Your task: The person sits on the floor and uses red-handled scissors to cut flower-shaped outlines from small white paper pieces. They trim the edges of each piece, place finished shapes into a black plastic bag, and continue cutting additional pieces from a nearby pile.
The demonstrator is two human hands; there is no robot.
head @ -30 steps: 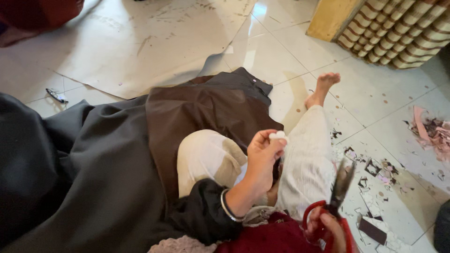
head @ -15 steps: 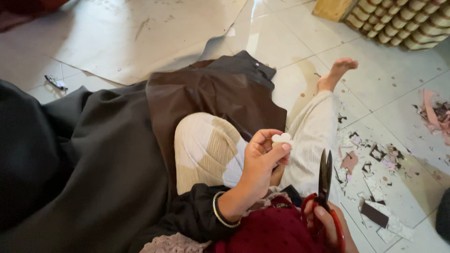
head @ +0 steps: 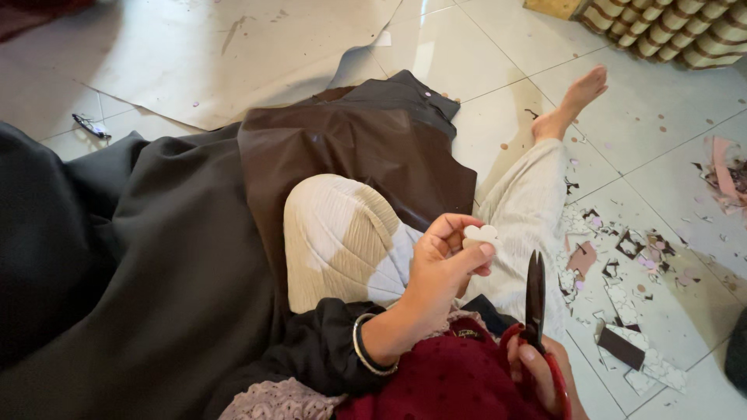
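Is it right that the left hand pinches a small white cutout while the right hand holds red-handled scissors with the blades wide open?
Not quite. In the head view the scissors in the right hand have blades closed, pointing up. The left hand does pinch the white cutout.

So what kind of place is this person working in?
Probably a home floor used for craft cutting: pale floor tiles, cut scraps strewn about, dark sheet material spread out, scissors in the right hand.

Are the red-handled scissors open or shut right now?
Shut: the dark blades of the red-handled scissors lie together, pointing up from the right hand.
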